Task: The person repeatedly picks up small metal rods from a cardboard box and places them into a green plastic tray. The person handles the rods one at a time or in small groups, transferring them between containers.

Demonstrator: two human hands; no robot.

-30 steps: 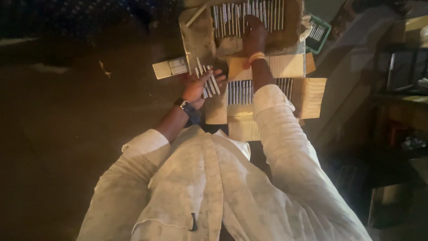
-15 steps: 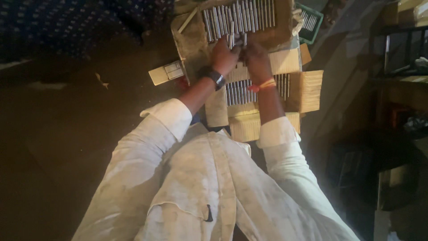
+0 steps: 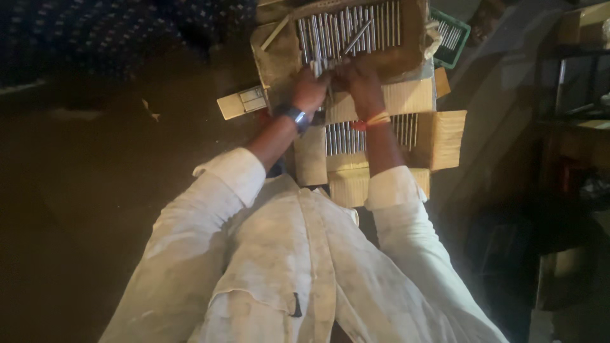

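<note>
Both hands, left hand (image 3: pixel 311 89) and right hand (image 3: pixel 361 79), meet at the near edge of the metal rods (image 3: pixel 346 32) in the upper cardboard tray (image 3: pixel 283 60), finger closure not discernible; I'd keep the rods parallel and lift few at once.

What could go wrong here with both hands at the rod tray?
1. Thin metal rods lie loose and a few askew in the brown tray; hands could knock more crooked.
2. Left hand and right hand crowd together, hiding the grip.
3. Dim light hampers seeing.
</note>
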